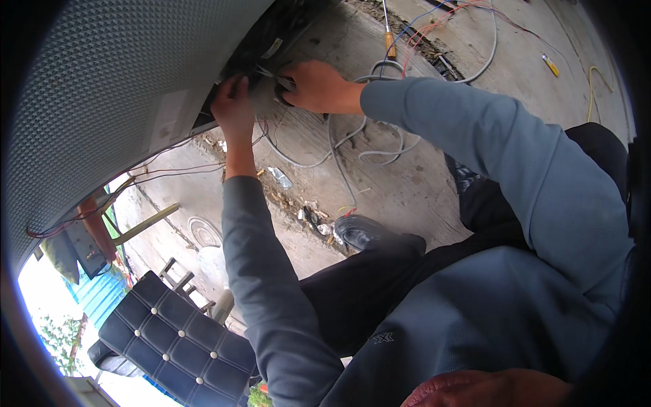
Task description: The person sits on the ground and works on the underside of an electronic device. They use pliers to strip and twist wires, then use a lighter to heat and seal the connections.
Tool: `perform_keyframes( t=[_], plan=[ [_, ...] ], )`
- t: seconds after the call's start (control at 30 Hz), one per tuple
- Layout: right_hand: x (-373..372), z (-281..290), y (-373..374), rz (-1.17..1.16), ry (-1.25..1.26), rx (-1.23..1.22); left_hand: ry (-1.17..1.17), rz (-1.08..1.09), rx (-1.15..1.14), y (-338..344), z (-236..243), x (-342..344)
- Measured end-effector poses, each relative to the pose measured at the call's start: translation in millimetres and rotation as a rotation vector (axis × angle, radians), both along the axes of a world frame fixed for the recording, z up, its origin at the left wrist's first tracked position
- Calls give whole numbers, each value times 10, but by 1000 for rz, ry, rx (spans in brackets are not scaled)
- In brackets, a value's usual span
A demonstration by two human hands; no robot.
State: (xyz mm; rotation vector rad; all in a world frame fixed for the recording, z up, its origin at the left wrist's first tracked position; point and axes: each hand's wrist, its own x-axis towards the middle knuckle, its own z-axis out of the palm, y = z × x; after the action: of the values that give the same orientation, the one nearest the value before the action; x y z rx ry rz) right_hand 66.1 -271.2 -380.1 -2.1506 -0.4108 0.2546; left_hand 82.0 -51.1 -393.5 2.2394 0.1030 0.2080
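My right hand is closed round a hand tool with a silvery tip and dark grips, which looks like pliers. The tool points left into a dark recess at the edge of a large grey textured panel. My left hand is at the same recess, just left of the tip, with its fingers curled together. Whatever those fingers hold is hidden in shadow. Thin dark wires run along the panel's lower edge, below my left hand.
Grey cable lies looped on the concrete floor. Beyond it are a wooden-handled screwdriver, red and blue wires and a small yellow tool. Debris fills a crack near my shoe. A black tufted chair stands at lower left.
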Motion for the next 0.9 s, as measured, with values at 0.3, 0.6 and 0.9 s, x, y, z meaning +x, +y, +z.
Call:
perform_keyframes(
  t=[0.3,0.6,0.9],
  plan=[
    [60,-16,166,38,68,55,27,27,-123,73,-134,48],
    [172,-31,439,43,79,52,103,78,-125,141,-66,2],
    [231,-152,549,2,30,64,119,101,-256,97,-17,29]
  ],
)
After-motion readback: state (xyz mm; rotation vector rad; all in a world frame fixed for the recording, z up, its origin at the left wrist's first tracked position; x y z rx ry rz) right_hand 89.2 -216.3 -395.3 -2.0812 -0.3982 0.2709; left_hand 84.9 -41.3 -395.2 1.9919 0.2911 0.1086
